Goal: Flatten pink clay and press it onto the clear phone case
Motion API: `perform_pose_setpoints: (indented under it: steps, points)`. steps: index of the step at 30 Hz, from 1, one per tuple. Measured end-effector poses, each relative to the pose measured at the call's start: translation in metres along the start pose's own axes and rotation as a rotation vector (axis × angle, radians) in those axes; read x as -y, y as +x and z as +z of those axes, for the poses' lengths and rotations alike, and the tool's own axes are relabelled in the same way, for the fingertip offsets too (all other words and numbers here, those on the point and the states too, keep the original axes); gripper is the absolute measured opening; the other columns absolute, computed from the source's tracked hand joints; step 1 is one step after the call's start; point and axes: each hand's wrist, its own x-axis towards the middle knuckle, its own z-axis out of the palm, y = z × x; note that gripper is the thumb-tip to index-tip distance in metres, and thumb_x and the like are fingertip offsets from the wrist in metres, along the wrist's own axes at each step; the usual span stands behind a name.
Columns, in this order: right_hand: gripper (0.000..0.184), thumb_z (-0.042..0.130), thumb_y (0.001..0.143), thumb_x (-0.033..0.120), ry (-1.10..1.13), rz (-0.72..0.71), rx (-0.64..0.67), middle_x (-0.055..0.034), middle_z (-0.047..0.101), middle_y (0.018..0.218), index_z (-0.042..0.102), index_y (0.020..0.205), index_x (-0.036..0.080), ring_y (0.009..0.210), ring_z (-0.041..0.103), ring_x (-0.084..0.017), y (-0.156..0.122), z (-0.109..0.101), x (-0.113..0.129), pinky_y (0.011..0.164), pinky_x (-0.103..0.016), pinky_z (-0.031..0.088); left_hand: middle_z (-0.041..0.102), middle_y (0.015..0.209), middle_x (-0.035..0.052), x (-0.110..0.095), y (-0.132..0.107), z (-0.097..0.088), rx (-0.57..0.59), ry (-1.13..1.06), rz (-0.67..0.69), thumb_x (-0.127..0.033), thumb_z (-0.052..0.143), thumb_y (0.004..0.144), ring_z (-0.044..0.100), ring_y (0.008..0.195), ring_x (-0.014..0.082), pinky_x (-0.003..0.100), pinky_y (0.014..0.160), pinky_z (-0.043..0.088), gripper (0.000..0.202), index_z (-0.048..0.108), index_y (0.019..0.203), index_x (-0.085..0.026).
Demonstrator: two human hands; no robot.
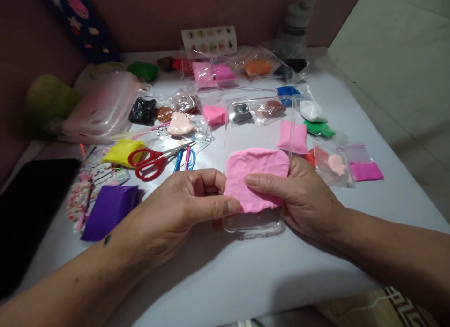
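Observation:
A clear phone case (258,135) is held up over the table, tilted towards me. A flattened sheet of pink clay (260,160) covers its middle, uneven along the lower edge. My right hand (305,196) grips the case from the right side, its thumb pressing flat on the clay and its fingers behind. My left hand (197,196) pinches the left edge, thumb on the clay's lower left corner and fingers curled at the case's side. The upper part and bottom end of the case show bare, see-through plastic.
Red-handled scissors (151,163) lie left of the case, beside blue and pink clay tools (186,158). A purple packet (110,210), a yellow packet (123,152) and a black flat object (38,214) are on the left. Several bagged clays, a bottle (295,27) and a sticker sheet (211,40) stand further back.

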Motion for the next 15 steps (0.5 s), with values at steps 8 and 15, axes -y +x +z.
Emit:
perform_pose_setpoints:
  steps: [8,15]
  points:
    - [0.019,0.078,0.08,0.034,0.025,-0.009,0.041,-0.0015,0.064,0.079,0.068,0.081,0.019,0.064,0.057,-0.013,0.0004,0.0013,0.0035,0.06,-0.026,0.048,0.058,0.058,-0.0004,0.0001,-0.0013,0.0046,-0.013,-0.074,0.006,-0.023,0.077,0.071,0.049,0.053,0.0083,0.017,0.052,0.04,0.014,0.066,0.067,-0.015]
    - [0.023,0.082,0.074,0.033,-0.129,0.065,0.133,-0.0034,0.065,0.073,0.069,0.08,0.015,0.065,0.059,-0.015,-0.0016,-0.0012,0.0092,0.059,-0.025,0.049,0.059,0.062,-0.0007,0.0049,-0.0016,0.0012,0.007,-0.139,0.066,-0.022,0.078,0.071,0.054,0.059,0.0105,0.021,0.058,0.044,0.017,0.062,0.068,-0.017]
